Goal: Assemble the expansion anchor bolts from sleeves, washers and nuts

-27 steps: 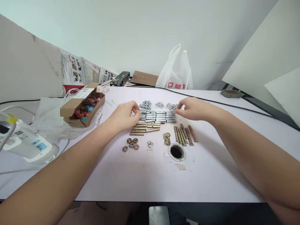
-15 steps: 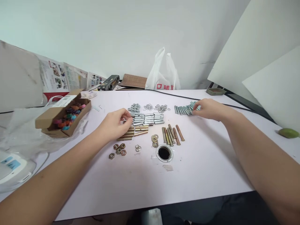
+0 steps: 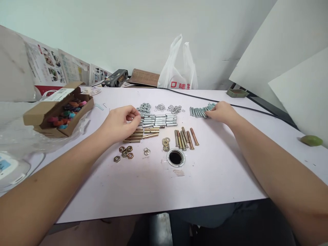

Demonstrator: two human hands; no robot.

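Observation:
My left hand (image 3: 119, 123) is closed, thumb against curled fingers, at the left end of rows of silver metal sleeves (image 3: 160, 120); what it pinches is hidden. Just below it lie yellowish sleeves (image 3: 132, 137). Over on the right, my right hand (image 3: 223, 112) has its fingertips closed at the right end of a row of silver bolts (image 3: 196, 112), seemingly on one bolt. Behind the silver sleeves sit piles of silver nuts (image 3: 144, 108), thin rings (image 3: 160, 107) and washers (image 3: 174, 109). Nearer are brassy bolts (image 3: 183, 138), brassy nuts (image 3: 124, 153), small rings (image 3: 147, 151) and yellowish washers (image 3: 165, 143).
A metal-rimmed hole (image 3: 168, 158) opens in the white table (image 3: 143, 191). An open cardboard box (image 3: 43, 114) of colourful pieces stands left. A black cable (image 3: 202, 98) crosses the back. A plastic bag (image 3: 176, 75), a small tray (image 3: 237, 93) and a green fruit (image 3: 311, 140) sit farther off.
The camera view has shifted, so the table's contents appear higher and slightly left. Both hands stay by the same parts, and the right fingertips sit slightly farther left along the bolts.

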